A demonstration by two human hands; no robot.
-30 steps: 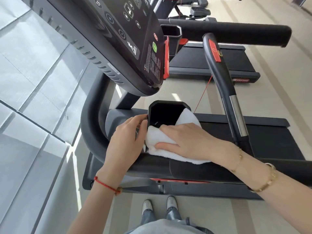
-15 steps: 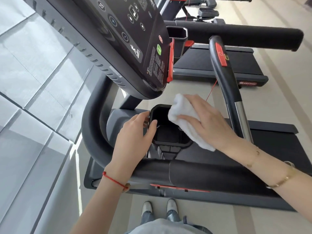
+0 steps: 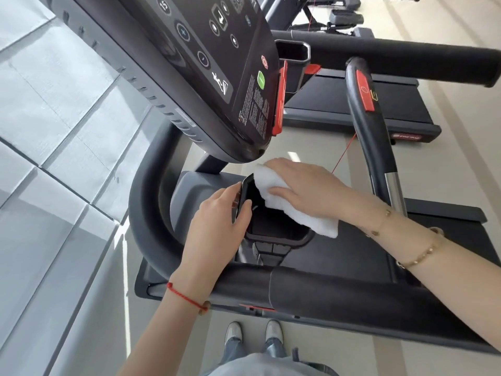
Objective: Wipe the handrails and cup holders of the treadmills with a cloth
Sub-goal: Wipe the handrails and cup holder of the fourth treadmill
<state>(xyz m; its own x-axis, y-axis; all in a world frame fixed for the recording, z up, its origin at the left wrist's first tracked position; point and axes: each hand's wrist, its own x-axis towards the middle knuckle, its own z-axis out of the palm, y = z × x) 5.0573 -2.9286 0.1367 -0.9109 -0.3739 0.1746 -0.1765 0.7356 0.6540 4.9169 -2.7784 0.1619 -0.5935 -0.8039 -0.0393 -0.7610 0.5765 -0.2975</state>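
A black cup holder [image 3: 279, 236] sits below the treadmill console, just beyond the padded black handrail [image 3: 325, 290] that runs across in front of me. My left hand [image 3: 217, 226] grips the cup holder's left rim, thumb hooked inside. My right hand [image 3: 306, 189] presses a folded white cloth [image 3: 292, 207] flat over the holder's far right rim, covering that corner. A second cup holder [image 3: 294, 51] shows beyond the console.
The black console [image 3: 214, 69] overhangs the cup holder closely from above left. A curved grip bar [image 3: 371, 131] with a red tab rises at the right. A second treadmill [image 3: 379, 104] stands further back. Grey wall panels are on the left.
My right hand carried the cloth from the near rim and handrail up to the far right rim of the cup holder. My left hand stayed on the left rim.
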